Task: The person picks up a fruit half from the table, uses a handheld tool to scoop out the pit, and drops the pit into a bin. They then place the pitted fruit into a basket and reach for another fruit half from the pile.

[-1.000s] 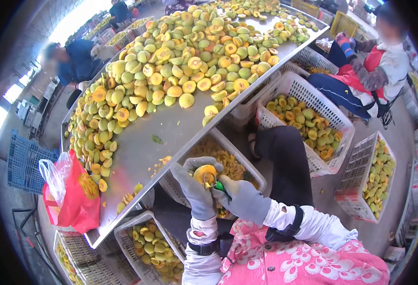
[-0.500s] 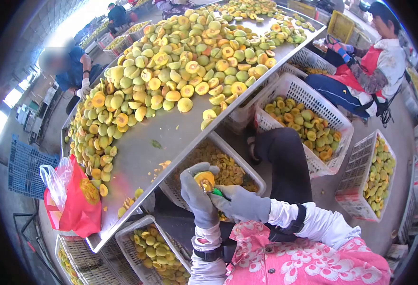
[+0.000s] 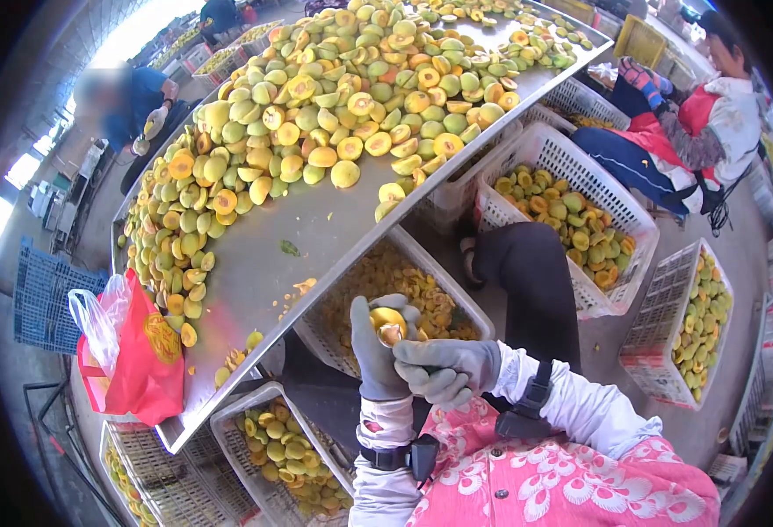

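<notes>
My left hand (image 3: 375, 356), in a grey glove, is closed around a yellow stone-fruit half (image 3: 389, 316), peach- or apricot-like. Its cut side faces me, with a pale brownish pit area at the lower edge. My right hand (image 3: 446, 367), also gloved, presses its curled fingers against the fruit's lower right. The green-handled tool it held a moment ago is hidden within the fingers. Below both hands stands a crate (image 3: 483, 327) containing fruit pieces. Beyond them, a metal table (image 3: 259, 255) bears a large heap of fruit halves (image 3: 316, 132).
A red bag (image 3: 140, 360) sits at the table's near left corner. Crates of fruit stand right (image 3: 637, 237), far right (image 3: 659, 307) and lower left (image 3: 228, 430). Co-workers sit at right (image 3: 711, 132) and upper left (image 3: 136, 105). A blue crate (image 3: 44, 299) is at far left.
The fruit half has turned in my left hand and sits slightly higher. My right hand has rolled over, so the green handle is out of sight. The upper-left co-worker's hands have shifted.
</notes>
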Tool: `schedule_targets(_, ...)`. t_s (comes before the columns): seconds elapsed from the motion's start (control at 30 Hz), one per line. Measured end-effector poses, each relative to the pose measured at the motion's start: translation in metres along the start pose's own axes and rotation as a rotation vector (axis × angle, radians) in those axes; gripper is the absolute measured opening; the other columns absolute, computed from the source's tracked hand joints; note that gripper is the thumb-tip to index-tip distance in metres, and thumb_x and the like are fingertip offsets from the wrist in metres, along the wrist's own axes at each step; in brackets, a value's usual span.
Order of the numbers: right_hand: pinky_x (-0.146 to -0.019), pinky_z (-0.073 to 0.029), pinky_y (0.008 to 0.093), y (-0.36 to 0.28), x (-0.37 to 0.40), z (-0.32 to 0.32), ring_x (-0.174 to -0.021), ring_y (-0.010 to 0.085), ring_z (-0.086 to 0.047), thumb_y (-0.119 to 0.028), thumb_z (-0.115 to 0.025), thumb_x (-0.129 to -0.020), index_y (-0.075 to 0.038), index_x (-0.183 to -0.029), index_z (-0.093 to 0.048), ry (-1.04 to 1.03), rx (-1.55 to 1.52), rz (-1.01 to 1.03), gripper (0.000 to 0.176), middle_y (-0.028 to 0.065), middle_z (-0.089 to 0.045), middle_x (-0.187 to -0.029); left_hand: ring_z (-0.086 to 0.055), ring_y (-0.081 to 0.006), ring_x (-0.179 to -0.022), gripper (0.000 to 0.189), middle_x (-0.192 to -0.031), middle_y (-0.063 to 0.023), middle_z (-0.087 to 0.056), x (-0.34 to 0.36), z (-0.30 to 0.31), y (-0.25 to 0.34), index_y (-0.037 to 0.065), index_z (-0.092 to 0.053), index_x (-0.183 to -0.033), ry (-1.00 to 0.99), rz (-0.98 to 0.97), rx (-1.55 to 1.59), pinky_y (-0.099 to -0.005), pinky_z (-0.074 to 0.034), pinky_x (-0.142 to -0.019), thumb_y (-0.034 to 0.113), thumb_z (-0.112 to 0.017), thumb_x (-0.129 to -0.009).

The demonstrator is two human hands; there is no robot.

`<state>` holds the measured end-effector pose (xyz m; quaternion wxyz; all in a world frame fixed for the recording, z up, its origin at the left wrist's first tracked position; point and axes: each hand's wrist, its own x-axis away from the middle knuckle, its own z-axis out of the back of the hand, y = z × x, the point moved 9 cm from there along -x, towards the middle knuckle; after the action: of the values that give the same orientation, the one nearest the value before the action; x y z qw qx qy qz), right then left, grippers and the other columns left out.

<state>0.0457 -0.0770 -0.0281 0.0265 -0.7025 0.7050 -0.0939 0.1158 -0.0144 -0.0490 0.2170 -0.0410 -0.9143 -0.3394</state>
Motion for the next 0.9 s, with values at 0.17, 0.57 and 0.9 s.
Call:
schedule_targets(0.17, -0.042, -0.037, 0.0229, -0.023, 0.009, 0.031, -0.047, 0.0067, -0.041, -0.048, -0.043, -0.102, -0.011, -0.092, -0.052, 0.438, 0.427, 0.183, 0.039, -0.0058, -0.044, -0.061, -0.063, -0.0161, -0.081, 0.022, -0.096, -0.0114, -0.064, -0.009, 0.05, 0.007, 0.0, -0.052, -0.1, 0.171, -0.2, -0.146, -0.0253, -0.051, -0.065, 0.022, -0.05, -0.1)
schedule_targets(0.57, -0.068, -0.053, 0.048, -0.069, 0.024, 0.082, -0.08, 0.0391, -0.067, -0.023, -0.061, -0.089, -0.006, -0.105, -0.049, 1.332, 1.887, 0.328, 0.026, 0.0207, -0.067, -0.087, -0.064, -0.0201, -0.089, 0.017, -0.097, -0.0119, -0.067, 0.064, 0.01, 0.07, -0.001, -0.064, -0.101, 0.507, -1.006, -1.315, -0.0329, -0.051, -0.082, 0.011, -0.054, -0.095)
schedule_targets(0.9, -0.049, -0.049, 0.0339, -0.112, 0.065, 0.022, -0.051, 0.0201, -0.061, -0.034, -0.059, -0.095, -0.005, -0.105, -0.056, 1.153, 1.205, 0.362, 0.03, 0.0113, -0.064, -0.071, -0.059, -0.0281, -0.112, 0.056, -0.135, -0.0174, -0.053, 0.177, 0.229, 0.149, 0.006, -0.043, -0.138, 1.036, -0.25, -2.193, -0.0509, -0.048, -0.098, 0.014, -0.065, -0.087)
